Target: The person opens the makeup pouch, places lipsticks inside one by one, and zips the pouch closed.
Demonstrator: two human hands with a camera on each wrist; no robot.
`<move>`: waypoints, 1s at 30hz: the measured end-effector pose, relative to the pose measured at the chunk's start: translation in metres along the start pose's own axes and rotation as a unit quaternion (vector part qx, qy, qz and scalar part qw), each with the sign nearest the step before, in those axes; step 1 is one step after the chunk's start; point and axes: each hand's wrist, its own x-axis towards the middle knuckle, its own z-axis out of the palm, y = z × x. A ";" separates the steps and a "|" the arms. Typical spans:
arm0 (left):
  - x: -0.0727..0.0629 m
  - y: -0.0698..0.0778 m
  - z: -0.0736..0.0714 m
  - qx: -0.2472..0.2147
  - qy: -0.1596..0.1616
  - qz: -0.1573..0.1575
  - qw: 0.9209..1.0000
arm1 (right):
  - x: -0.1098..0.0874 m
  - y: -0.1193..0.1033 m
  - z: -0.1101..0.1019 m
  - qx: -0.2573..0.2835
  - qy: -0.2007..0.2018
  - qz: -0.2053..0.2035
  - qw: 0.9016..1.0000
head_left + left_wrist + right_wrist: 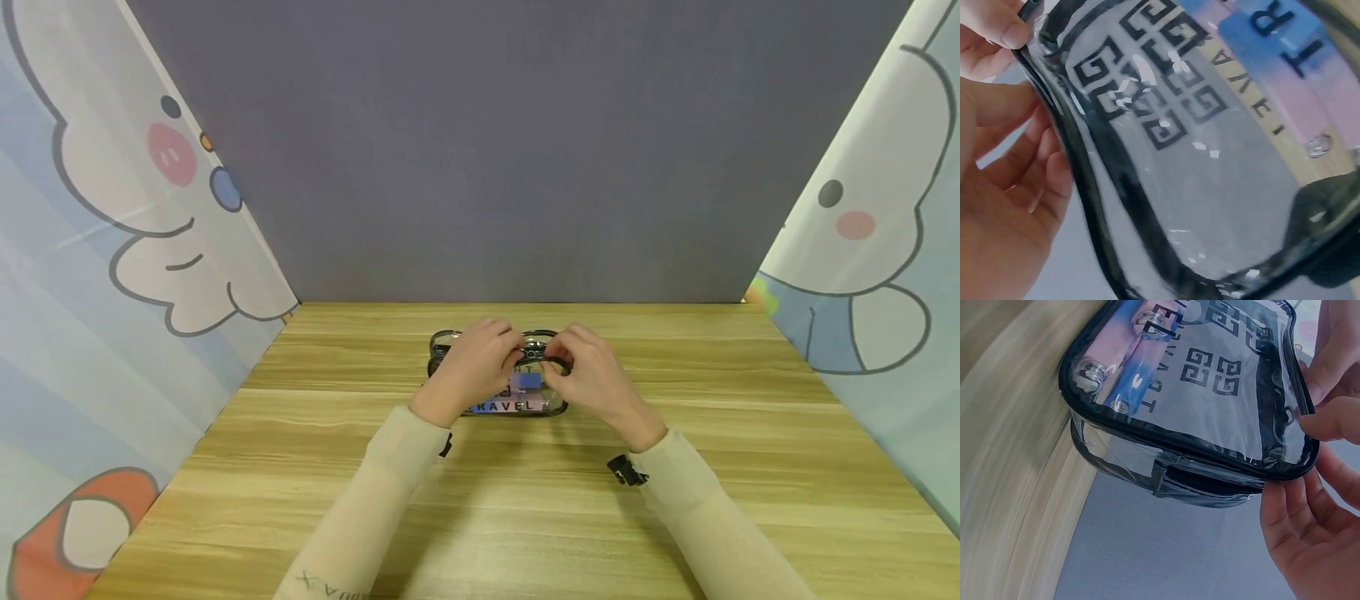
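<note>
A clear toiletry bag [557, 402] with black piping, a dark geometric logo and the word TRAVEL stands on the wooden table. Inside it, pink-and-blue bottles [1127, 381] show through the plastic. My left hand [480, 357] pinches the upper black edge near its middle. Close beside it, my right hand [592, 375] grips the same edge by the right corner, thumb on the front face and fingers behind, as the right wrist view shows. The fingertips of both hands partly cover the zipper line along the top. A side handle [1210, 481] sticks out below the right hand's corner.
The wood-grain table [510, 517] reaches back to a plain grey panel [525, 150]. Cartoon-printed curtains [90, 275] hang on the left and right sides. A black wrist strap [627, 471] shows at the right sleeve.
</note>
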 end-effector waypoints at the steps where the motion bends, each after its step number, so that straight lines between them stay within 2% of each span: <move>1: 0.003 0.001 -0.001 -0.004 -0.014 -0.003 1.000 | 0.000 0.000 0.000 0.002 -0.002 0.003 1.000; 4: 0.010 0.003 -0.004 -0.005 -0.042 -0.002 0.999 | 0.000 -0.001 0.000 0.006 -0.005 0.007 1.000; 8: 0.017 0.005 -0.006 0.004 -0.064 0.007 0.998 | 0.000 -0.001 0.000 0.011 -0.009 0.011 1.000; 13: 0.022 0.006 -0.004 0.010 -0.071 0.009 0.997 | 0.001 -0.002 -0.001 0.021 -0.016 0.020 0.999; 19: 0.026 0.006 0.000 0.000 -0.073 -0.007 0.997 | 0.001 -0.003 0.000 0.022 -0.017 0.022 0.999; 24: 0.030 0.006 0.002 -0.043 -0.082 -0.035 0.995 | 0.001 0.000 0.001 0.027 -0.020 0.026 0.999; 30: 0.034 0.005 0.003 -0.120 -0.099 -0.075 0.985 | 0.001 0.003 0.003 0.031 -0.024 0.032 0.999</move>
